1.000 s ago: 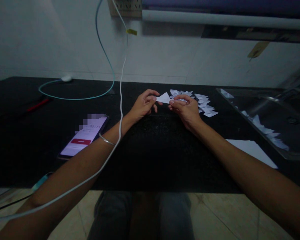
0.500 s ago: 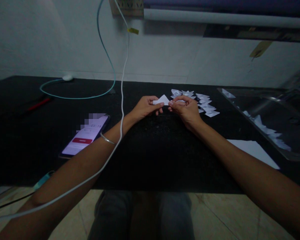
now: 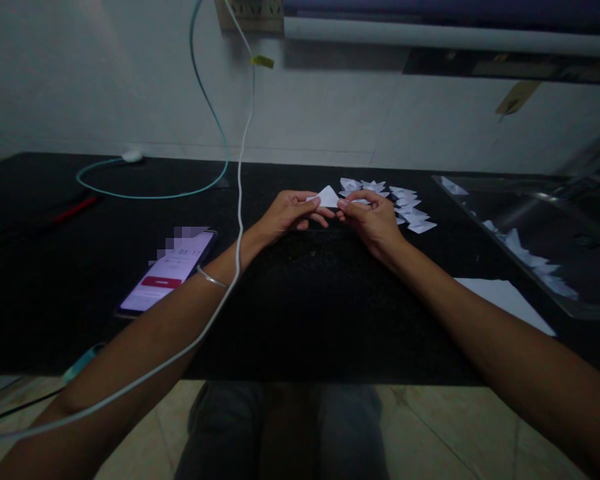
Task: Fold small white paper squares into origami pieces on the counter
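Note:
A small folded piece of white paper (image 3: 329, 196) is held up over the black tabletop, its pointed corner facing upward. My left hand (image 3: 296, 210) pinches its left side between thumb and index finger, the other fingers loosely stretched below. On the paper's right end, my right hand (image 3: 370, 215) is closed in a pinch and covers part of it. Just behind my right hand lie several folded white paper pieces (image 3: 405, 203), pointed and set in rows.
A lit phone (image 3: 165, 277) lies left of my left forearm. White paper sheets (image 3: 503, 300) lie by my right forearm, beside a clear glossy panel (image 3: 580, 267). A white cable (image 3: 239, 200) hangs across my left arm. A red pen-like object (image 3: 75, 209) lies far left.
My left thumb has shifted up onto the paper's face, and the fingers below have stretched toward the right. The right hand keeps its pinch. The view has moved slightly.

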Tool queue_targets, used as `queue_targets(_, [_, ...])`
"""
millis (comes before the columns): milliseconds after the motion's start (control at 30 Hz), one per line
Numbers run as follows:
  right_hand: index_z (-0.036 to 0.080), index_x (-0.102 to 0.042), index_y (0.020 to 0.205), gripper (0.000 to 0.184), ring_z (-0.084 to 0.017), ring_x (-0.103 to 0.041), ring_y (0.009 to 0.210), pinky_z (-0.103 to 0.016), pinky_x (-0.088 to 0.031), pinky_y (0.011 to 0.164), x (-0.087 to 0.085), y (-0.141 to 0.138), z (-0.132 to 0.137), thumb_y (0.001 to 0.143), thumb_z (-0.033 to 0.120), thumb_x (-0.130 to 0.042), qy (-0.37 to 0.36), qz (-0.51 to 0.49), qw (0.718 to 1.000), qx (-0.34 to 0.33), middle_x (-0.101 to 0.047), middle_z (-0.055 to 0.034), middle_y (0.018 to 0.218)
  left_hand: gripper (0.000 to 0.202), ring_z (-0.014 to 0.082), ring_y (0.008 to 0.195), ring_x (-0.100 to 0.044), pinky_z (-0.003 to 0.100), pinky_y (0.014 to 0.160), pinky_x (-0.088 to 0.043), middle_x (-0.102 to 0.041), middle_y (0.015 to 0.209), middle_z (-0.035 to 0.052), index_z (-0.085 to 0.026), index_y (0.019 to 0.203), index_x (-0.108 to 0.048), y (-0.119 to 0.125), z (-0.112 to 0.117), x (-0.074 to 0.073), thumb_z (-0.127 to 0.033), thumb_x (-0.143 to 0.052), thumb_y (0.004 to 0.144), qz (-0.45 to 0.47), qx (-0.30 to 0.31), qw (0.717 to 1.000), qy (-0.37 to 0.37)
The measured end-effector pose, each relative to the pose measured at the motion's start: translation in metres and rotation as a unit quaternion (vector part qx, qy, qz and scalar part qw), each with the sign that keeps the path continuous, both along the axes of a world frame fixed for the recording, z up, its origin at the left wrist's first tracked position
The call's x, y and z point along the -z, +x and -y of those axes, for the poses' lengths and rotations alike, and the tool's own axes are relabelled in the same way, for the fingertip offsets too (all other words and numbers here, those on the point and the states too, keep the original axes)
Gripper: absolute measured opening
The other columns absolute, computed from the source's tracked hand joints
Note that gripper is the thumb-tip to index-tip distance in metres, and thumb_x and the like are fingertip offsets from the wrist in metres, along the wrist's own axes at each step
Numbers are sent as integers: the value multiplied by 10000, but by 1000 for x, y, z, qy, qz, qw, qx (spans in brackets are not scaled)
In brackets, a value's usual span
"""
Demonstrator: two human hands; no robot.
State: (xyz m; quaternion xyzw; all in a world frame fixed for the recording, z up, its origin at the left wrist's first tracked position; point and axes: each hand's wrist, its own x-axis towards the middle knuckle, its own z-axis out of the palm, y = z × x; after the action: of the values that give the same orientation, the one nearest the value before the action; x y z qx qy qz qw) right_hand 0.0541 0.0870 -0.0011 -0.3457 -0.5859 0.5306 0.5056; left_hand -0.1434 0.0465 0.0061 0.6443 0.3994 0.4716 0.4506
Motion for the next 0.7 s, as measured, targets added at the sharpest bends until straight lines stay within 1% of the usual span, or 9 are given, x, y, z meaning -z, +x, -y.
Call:
queue_targets(100, [243, -627, 795, 233, -171, -689, 661, -369, -609, 703, 3, 0, -2, 695, 298, -831, 1, -8, 1000, 0, -703, 1, 715, 492, 187, 832, -758, 192, 485, -389, -765, 1048, 187, -98, 1073, -727, 1, -2, 2, -545, -678, 871, 6, -3, 1000, -5])
queue_targets(167, [245, -628, 794, 234, -174, -690, 670, -374, -608, 715, 4, -1, -3, 696, 312, -829, 18, -9, 1000, 4, -697, 6, 709, 495, 174, 795, -754, 185, 469, -386, -766, 1030, 182, -101, 1057, -719, 1, -3, 4, -556, -686, 863, 21, -7, 1000, -8])
queue_targets(267, [249, -633, 781, 232, -190, -696, 708, -395, -607, 754, 2, -2, -2, 710, 357, -825, 81, 13, 996, 19, -686, 5, 710, 476, 131, 707, -728, 174, 440, -351, -761, 960, 154, -115, 1030, -704, 1, -6, 6, -565, -662, 880, 40, -9, 999, -24])
queue_targets(333, [249, -640, 774, 248, -206, -702, 758, -412, -605, 793, 0, -2, 2, 712, 400, -827, 128, 47, 990, 23, -700, -10, 758, 438, 101, 641, -696, 174, 425, -321, -744, 877, 117, -130, 992, -698, 1, -8, 7, -554, -649, 894, 42, -12, 998, -34])
queue_targets(400, [249, -646, 782, 284, -222, -709, 821, -423, -601, 837, -2, -3, 5, 698, 439, -839, 152, 74, 986, 10, -721, -26, 828, 384, 76, 581, -651, 178, 415, -302, -708, 792, 72, -143, 948, -690, 1, -8, 7, -523, -661, 894, 44, -17, 998, -33])
queue_targets(467, [252, -649, 817, 317, -229, -713, 860, -425, -596, 872, -3, -2, 7, 685, 464, -845, 148, 78, 986, -13, -729, -28, 861, 328, 58, 543, -603, 180, 407, -288, -668, 737, 38, -152, 918, -680, 0, -9, 7, -478, -680, 886, 51, -22, 998, -30])
queue_targets(567, [269, -641, 888, 300, -220, -722, 853, -423, -600, 875, -2, -1, 4, 741, 484, -789, 102, 47, 993, -44, -722, -13, 851, 250, 44, 523, -552, 181, 397, -262, -624, 704, 9, -162, 892, -666, -1, -9, 7, -408, -704, 867, 72, -18, 997, -31])
queue_targets(633, [276, -628, 915, 270, -221, -730, 837, -429, -605, 863, -1, 1, 1, 766, 456, -761, 64, 27, 995, -65, -719, -8, 838, 219, 40, 514, -533, 183, 394, -245, -603, 690, -1, -166, 876, -658, -2, -10, 8, -377, -709, 856, 81, -11, 996, -34])
queue_targets(700, [269, -623, 905, 269, -229, -735, 815, -439, -606, 858, 0, 2, -1, 739, 412, -779, 46, 31, 995, -86, -715, -7, 805, 209, 39, 503, -518, 185, 392, -233, -590, 674, -6, -165, 858, -651, -2, -11, 9, -365, -709, 848, 82, -9, 996, -36])
